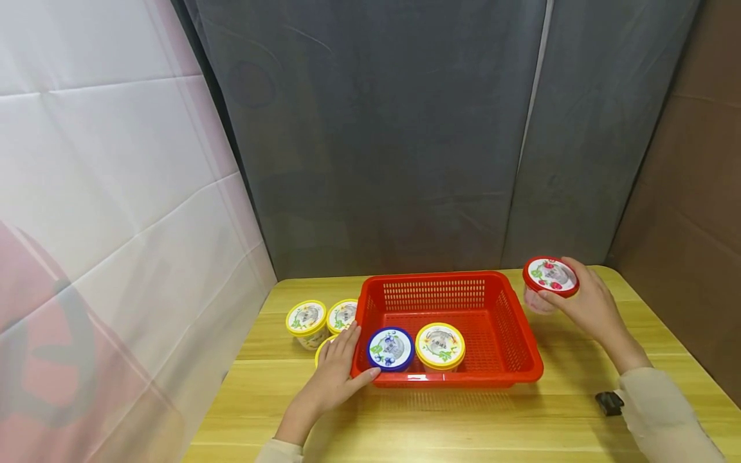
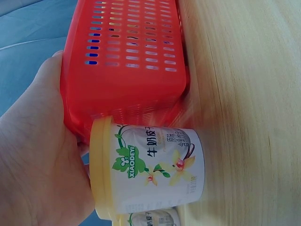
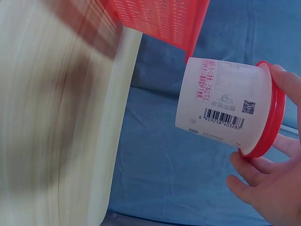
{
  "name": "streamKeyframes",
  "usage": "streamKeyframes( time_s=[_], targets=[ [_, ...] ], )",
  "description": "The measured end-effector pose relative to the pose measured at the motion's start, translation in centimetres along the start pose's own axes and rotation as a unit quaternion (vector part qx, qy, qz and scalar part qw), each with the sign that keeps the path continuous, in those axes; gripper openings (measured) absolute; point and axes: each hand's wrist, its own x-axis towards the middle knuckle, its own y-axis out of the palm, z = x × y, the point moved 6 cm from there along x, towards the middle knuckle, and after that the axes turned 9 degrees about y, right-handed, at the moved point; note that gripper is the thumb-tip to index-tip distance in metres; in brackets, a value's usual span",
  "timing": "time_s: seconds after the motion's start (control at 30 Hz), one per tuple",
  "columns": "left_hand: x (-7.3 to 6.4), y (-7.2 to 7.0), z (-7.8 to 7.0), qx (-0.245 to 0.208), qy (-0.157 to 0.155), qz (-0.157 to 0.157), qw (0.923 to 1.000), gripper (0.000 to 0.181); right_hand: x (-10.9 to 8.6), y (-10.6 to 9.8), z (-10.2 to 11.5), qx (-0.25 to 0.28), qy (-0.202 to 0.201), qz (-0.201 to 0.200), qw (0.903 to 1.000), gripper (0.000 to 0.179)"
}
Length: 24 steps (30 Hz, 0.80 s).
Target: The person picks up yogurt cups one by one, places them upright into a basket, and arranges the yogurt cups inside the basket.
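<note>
My right hand (image 1: 596,308) pinches a red-lidded cup (image 1: 551,278) by its lid, above the table to the right of the red basket (image 1: 463,378). The right wrist view shows the cup's white side with a barcode, tipped on its side in that view. My left hand (image 1: 330,379) rests on the basket's front left corner, fingers along the left rim and thumb on the front rim. Inside the basket stand a blue-lidded cup (image 1: 390,349) and a yellow-lidded cup (image 1: 440,347), side by side near the front.
Left of the basket stand yellow-lidded cups (image 1: 307,318), one of them partly hidden by my left hand. In the left wrist view a yellow-lidded cup (image 2: 155,169) is close beside the basket. A small black object (image 1: 610,403) lies near my right sleeve. Grey cloth (image 1: 376,141) hangs behind the table.
</note>
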Motion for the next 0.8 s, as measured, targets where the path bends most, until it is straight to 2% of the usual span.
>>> streamKeyframes(
  time_s=[0.8],
  targets=[
    [0.0,0.0,-0.1,-0.004,0.004,-0.003,1.0,0.095,0.0,-0.4,1.7,0.009,-0.018,0.002,0.9998,0.088]
  ],
)
